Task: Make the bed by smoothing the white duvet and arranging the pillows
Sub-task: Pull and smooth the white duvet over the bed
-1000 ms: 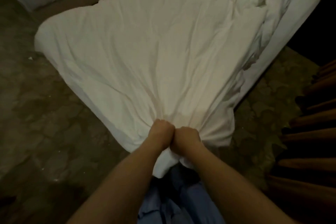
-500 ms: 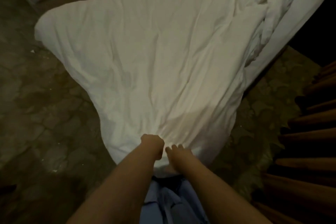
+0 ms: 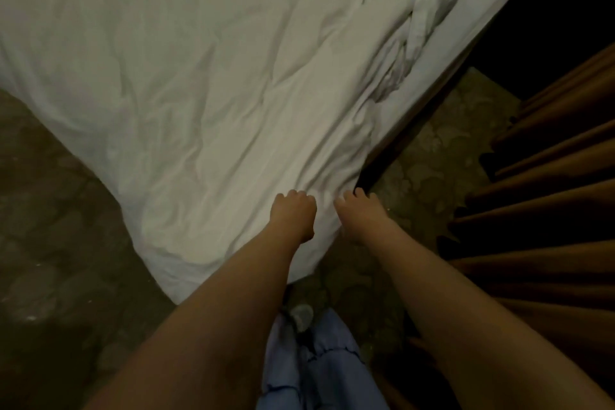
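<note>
The white duvet [image 3: 206, 83] lies spread over the bed, wrinkled, with its near corner hanging toward the floor. Bunched folds [image 3: 419, 20] pile up at its far right. My left hand [image 3: 293, 215] is a fist closed on the cloth near that near corner. Just to the right, my right hand [image 3: 361, 210] sits at the duvet's right edge with fingers curled onto it; whether they pinch the cloth is unclear. No pillow is in view.
The sheeted mattress [image 3: 472, 40] shows bare along the right side, above a dark bed frame [image 3: 396, 146]. Brown pleated curtains [image 3: 549, 210] hang close on the right. Patterned carpet [image 3: 56, 243] surrounds the bed. My blue clothing [image 3: 319, 373] fills the bottom centre.
My hands, clenched together on the corner, have come apart. The right hand let go and shifted right to the duvet's edge. The duvet now lies flatter and the view is closer.
</note>
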Available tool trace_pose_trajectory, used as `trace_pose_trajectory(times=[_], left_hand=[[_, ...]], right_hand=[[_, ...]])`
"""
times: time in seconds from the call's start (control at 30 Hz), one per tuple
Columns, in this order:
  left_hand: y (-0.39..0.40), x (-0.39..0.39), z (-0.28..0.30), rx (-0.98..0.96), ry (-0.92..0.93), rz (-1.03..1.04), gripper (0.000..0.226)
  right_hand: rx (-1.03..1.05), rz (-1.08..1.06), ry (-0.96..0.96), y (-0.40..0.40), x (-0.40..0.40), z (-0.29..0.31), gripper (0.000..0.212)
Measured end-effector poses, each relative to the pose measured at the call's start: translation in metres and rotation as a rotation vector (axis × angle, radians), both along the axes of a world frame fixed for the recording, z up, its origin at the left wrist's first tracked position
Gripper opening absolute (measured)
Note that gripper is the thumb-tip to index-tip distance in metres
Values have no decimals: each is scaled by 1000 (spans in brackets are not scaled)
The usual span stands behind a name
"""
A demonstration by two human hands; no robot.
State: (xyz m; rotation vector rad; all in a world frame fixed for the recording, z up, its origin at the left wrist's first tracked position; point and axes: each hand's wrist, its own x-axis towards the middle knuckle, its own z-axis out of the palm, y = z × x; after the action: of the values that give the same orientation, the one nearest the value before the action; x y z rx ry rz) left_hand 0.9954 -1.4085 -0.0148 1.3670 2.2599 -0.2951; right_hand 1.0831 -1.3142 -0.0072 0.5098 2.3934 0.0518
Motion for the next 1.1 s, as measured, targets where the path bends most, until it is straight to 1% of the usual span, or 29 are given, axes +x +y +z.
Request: trace_pose_trajectory(times=[0.07,0.17,0.27,0.47,0.57,0.63,0.67,0.7,0.73,0.8,0.83,0.87,0.9,0.97,1.0,1.03,1.07,1.1], left_hand=[[15,6,-2,40,-6,32,30],[35,14,-6,87,1,63,33],[51,19,-11,89,-14,100,36],[74,13,-43,19,-63,258,41],[87,15,-68,21,-150,415,44],[92,20,-88,27,-206,519,51],[92,22,-98,26,-220,573,56],[90,24,-108,12,-222,622,63],[87,27,-119,-22,-223,670,70],[82,34,-139,-117,-209,753,79],[81,36,-147,-153,-226,815,84],[80,38,-154,-161,-229,889,91],[80,39,-163,-161,-233,968,102],[81,45,-184,-182,-246,1015,121],[82,49,-196,-138,-238,1032,124],[84,52,-211,-69,-264,1080,124],[87,56,-226,-11,-276,1104,122],[91,56,-235,-6,-291,1109,116]], right_hand=[[11,23,25,12,3,0,56],[15,94,127,25,1,-2,52],[11,158,175,37,-1,-7,48],[-40,318,126,79,-20,-42,46],[-96,385,24,88,-34,-64,43],[-150,438,74,88,-44,-78,41],[-193,435,113,86,-48,-89,42],[-192,400,93,86,-51,-100,43],[-167,342,90,86,-56,-107,44],[-52,369,5,81,-63,-113,56],[-63,476,-92,82,-64,-122,65],[-123,604,-193,82,-66,-133,71],[-158,695,-270,84,-73,-142,74],[-100,730,-260,87,-78,-162,83],[-85,691,-272,86,-77,-171,90],[-113,702,-295,87,-72,-185,95],[-139,713,-224,91,-67,-208,93],[-133,711,-166,96,-64,-231,89]])
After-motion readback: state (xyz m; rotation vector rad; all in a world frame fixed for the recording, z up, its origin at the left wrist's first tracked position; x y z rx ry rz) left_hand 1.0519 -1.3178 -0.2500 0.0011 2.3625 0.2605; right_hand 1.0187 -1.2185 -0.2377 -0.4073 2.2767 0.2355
